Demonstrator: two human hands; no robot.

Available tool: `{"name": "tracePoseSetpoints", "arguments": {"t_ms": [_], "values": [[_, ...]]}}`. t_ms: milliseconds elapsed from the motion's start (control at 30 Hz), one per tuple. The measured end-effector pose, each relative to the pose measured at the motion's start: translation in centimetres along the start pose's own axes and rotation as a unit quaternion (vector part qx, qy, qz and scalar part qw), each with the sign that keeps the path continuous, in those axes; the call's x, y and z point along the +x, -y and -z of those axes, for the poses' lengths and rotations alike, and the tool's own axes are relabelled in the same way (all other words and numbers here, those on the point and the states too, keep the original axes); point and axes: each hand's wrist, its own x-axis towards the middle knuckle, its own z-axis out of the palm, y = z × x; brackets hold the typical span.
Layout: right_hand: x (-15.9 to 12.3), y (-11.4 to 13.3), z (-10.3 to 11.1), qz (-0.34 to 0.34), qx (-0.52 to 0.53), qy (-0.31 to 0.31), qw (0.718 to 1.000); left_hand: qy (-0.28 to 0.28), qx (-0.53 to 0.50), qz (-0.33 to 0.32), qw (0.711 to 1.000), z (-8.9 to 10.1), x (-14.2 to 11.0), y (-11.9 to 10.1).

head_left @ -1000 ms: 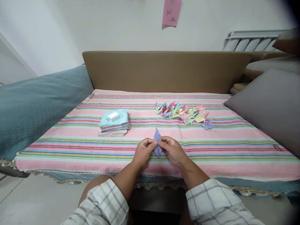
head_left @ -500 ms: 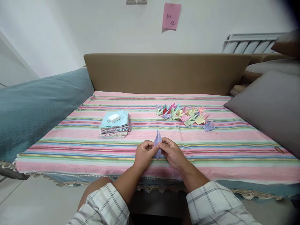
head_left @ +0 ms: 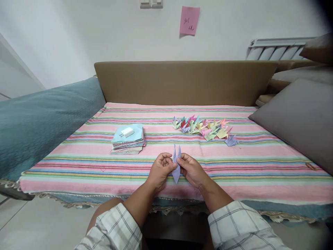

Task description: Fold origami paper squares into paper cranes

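Note:
A partly folded piece of purple origami paper [head_left: 176,175] is held upright between my two hands, over the front of the striped cloth. Two narrow points stick up at its top, with a gap between them, and a wider pointed end hangs down. My left hand [head_left: 161,170] pinches its left edge, thumb in front. From the other side, my right hand [head_left: 191,169] grips it with the thumb on its front face. Fingers behind the paper are partly hidden. Beyond my hands lies a cluster of folded paper cranes [head_left: 212,133] in many colours.
A stack of square paper [head_left: 128,146] stands to the left, with a white plug adapter [head_left: 127,132] on top. The striped cloth [head_left: 85,166] covers the seat. A grey cushion [head_left: 299,118] leans at right; a small brown loop [head_left: 310,166] lies near it.
The purple paper now shows two separate points at its top, where a single tip showed before, and its lower end reaches further down. Both hands stay on it, almost in place.

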Motion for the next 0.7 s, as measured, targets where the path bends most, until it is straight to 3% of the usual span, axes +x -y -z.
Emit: {"name": "tracePoseSetpoints", "arguments": {"t_ms": [100,200,400,700], "values": [[-0.01,-0.04,-0.04,0.000,-0.009,-0.006,1.000,0.029,-0.016,0.059,0.998,-0.07,-0.09,-0.27],[-0.07,-0.02,-0.20,0.001,-0.008,-0.021,1.000,0.022,-0.030,0.084,0.996,-0.03,-0.16,-0.37],[-0.19,0.07,-0.49,-0.004,0.003,-0.022,1.000,-0.013,-0.049,0.080,0.995,-0.18,-0.19,-0.31],[0.06,-0.05,0.05,0.010,-0.004,0.001,1.000,-0.002,0.045,0.051,0.998,0.00,-0.33,-0.12]]}}
